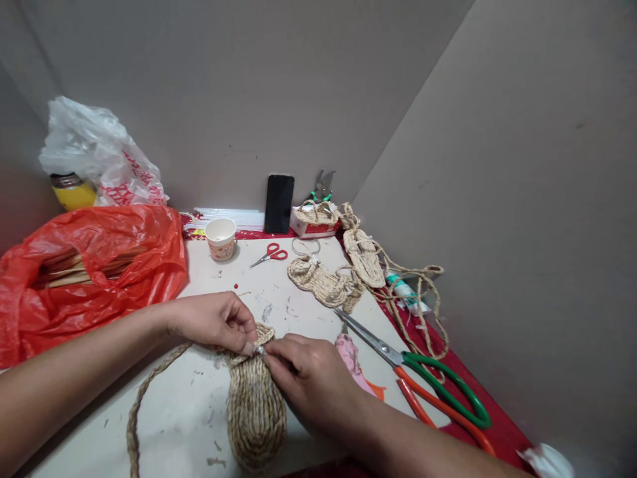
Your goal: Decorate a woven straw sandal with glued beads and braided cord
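Observation:
A woven straw slipper point(256, 415), coiled from braided cord, lies on the white board at the front middle, with its strap end away from me. My left hand point(221, 322) is closed, thumb and fingers pinched at the slipper's strap. From the right, my right hand point(311, 375) pinches the same spot, fingertips nearly meeting the left ones. A small shiny whitish bit point(259, 350) shows between the fingertips; its kind is too small to tell. A braided straw cord point(134, 418) runs from near the left hand toward the front edge.
Large shears point(393, 355) with green and orange handles lie right. Straw slippers point(323, 282) and loose cord stand behind. Small red scissors point(273, 253), a paper cup point(220, 239), a phone point(279, 204) and a red plastic bag point(149, 232) lie farther back and left. Grey walls enclose the table.

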{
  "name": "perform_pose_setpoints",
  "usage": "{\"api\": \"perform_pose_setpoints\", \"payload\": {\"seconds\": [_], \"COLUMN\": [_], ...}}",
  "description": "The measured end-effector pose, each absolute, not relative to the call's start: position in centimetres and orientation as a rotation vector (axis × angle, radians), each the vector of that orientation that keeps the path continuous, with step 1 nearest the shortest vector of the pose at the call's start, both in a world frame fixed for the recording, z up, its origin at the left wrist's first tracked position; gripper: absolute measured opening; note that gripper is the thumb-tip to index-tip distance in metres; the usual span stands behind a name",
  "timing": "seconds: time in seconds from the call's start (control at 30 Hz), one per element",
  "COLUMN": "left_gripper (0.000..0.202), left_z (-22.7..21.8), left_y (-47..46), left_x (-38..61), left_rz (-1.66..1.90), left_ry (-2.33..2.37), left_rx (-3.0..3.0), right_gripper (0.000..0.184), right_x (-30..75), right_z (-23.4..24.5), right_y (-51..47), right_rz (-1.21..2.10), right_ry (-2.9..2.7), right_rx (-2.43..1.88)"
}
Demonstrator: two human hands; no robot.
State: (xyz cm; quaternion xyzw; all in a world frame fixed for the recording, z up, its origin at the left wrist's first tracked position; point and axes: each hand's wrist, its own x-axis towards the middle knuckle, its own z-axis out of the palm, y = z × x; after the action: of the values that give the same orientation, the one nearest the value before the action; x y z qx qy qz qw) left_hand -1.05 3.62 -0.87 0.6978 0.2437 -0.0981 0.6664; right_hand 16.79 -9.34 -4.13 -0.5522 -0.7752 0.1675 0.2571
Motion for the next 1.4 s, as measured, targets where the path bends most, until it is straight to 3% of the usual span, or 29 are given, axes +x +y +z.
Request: {"api": "perform_pose_setpoints", "payload": {"seconds": [0.8,1.07,1.4], "left_gripper": [0.025,0.04,0.026], "left_z": [-0.4,-0.8,2.9], "left_y": [3.0,3.3,3.2], "left_x": [-0.6,-0.7,-0.7], "left_rz": [-0.187,-0.158,0.307], "left_ry": [0.509,0.552,0.777], "left_rx": [1.674,1.657,1.841], "right_gripper": [0.019,0.014,0.025], "right_x": [16.8,17.5,18.3], "right_z": [-4.0,-3.1,-2.2], "right_y": [-9.3,-9.7,-8.5], "right_rz": [0.476,0.402,0.279], "right_ry": [-2.15,-2.096,-2.182], "right_rx": [-1.511,-1.541,-1.412]}}
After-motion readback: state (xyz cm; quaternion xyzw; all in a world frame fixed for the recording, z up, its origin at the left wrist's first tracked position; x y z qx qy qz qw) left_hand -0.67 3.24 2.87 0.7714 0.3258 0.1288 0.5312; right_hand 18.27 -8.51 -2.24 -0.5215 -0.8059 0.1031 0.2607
